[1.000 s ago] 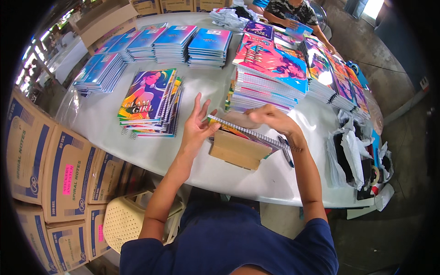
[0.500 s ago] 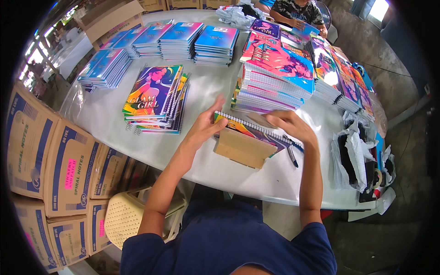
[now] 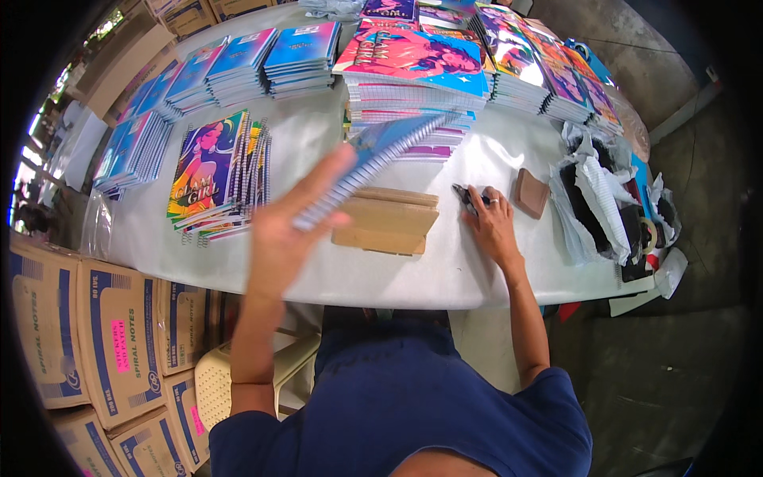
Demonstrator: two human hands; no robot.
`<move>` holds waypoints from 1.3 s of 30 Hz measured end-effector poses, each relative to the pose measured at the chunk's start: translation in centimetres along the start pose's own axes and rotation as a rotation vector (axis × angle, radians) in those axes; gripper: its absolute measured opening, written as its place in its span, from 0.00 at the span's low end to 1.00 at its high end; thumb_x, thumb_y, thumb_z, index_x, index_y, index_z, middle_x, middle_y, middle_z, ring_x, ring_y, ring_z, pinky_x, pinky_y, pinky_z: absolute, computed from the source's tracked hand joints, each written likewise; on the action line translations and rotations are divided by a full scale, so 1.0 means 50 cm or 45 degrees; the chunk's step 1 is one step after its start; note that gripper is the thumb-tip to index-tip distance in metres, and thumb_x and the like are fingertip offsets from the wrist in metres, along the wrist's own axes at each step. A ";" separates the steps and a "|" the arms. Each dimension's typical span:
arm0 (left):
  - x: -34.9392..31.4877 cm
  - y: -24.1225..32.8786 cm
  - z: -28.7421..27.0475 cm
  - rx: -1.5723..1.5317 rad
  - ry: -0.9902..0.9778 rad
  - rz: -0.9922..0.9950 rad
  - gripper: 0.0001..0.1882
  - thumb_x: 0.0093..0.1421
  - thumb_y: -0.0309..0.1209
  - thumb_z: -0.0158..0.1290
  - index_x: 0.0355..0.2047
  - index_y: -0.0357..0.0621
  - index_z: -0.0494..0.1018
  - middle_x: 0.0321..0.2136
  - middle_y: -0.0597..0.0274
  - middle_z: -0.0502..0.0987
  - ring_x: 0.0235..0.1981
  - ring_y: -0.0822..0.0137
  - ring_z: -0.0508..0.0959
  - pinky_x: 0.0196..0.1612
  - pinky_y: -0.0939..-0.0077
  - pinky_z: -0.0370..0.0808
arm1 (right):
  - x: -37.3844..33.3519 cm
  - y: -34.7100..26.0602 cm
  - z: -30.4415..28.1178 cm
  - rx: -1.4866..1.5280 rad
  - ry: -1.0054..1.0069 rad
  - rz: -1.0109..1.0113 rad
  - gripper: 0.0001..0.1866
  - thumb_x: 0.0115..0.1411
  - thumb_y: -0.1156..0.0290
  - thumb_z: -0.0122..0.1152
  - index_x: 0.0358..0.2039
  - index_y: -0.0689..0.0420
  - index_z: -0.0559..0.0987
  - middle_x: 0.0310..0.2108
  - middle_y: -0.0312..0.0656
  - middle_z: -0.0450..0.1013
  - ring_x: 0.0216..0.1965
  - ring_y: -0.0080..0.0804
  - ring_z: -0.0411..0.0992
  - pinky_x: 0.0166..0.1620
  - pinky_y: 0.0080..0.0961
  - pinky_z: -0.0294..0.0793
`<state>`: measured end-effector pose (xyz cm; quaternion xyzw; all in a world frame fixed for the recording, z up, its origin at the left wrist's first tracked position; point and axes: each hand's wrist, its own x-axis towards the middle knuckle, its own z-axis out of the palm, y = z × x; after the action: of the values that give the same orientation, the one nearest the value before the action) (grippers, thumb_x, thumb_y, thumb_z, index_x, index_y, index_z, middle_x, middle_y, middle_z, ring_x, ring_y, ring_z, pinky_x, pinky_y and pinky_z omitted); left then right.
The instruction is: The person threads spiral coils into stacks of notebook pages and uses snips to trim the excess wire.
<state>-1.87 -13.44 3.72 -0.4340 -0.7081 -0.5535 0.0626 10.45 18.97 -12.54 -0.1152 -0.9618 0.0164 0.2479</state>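
My left hand (image 3: 290, 211), blurred by motion, grips a spiral notebook (image 3: 393, 151) by one end of its coil. The notebook is held tilted above the table, its blue side showing. Just below it stands a folded brown cardboard piece (image 3: 387, 224) on the white table. To the right, my right hand (image 3: 494, 229), with a ring on one finger, rests on the tabletop. Its fingers close over a slim dark tool (image 3: 461, 193), mostly covered, whose kind I cannot make out. Beside that hand lies a small brown block (image 3: 531, 193).
A notebook stack (image 3: 211, 171) stands at the left, and a taller stack (image 3: 409, 99) lies beyond the cardboard. Blue notebook piles (image 3: 302, 56) line the back left. Crumpled wrapping (image 3: 596, 199) sits at the right; cartons (image 3: 119, 342) are piled left of a cream chair (image 3: 218, 385).
My left hand has lifted the notebook off the cardboard piece and tilted it. My right hand has left the notebook and come down on the dark tool. The view has shifted rightward.
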 end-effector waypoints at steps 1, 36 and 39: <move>-0.026 -0.021 0.041 0.237 -0.096 0.113 0.31 0.54 0.40 0.60 0.56 0.43 0.69 0.55 0.58 0.72 0.54 0.55 0.73 0.57 0.58 0.69 | 0.000 -0.007 0.012 -0.054 0.025 -0.013 0.22 0.60 0.69 0.57 0.56 0.48 0.72 0.45 0.49 0.68 0.47 0.43 0.67 0.50 0.42 0.63; -0.085 -0.029 0.127 1.030 -0.095 0.273 0.29 0.53 0.36 0.60 0.56 0.48 0.70 0.54 0.62 0.73 0.54 0.48 0.72 0.54 0.54 0.68 | 0.019 -0.233 -0.265 1.450 -0.771 -0.061 0.16 0.66 0.67 0.53 0.48 0.66 0.76 0.29 0.43 0.71 0.26 0.26 0.70 0.32 0.23 0.70; -0.047 -0.018 0.060 0.891 0.020 0.209 0.28 0.54 0.33 0.59 0.57 0.49 0.70 0.55 0.62 0.73 0.52 0.53 0.75 0.50 0.62 0.73 | 0.049 -0.179 -0.274 1.659 -0.692 -0.011 0.17 0.66 0.66 0.52 0.48 0.67 0.75 0.29 0.42 0.71 0.27 0.24 0.69 0.32 0.22 0.70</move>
<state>0.12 -12.20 0.60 -0.4374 -0.8170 -0.2740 0.2571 13.04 10.46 1.45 0.0686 -0.7846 0.6160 0.0176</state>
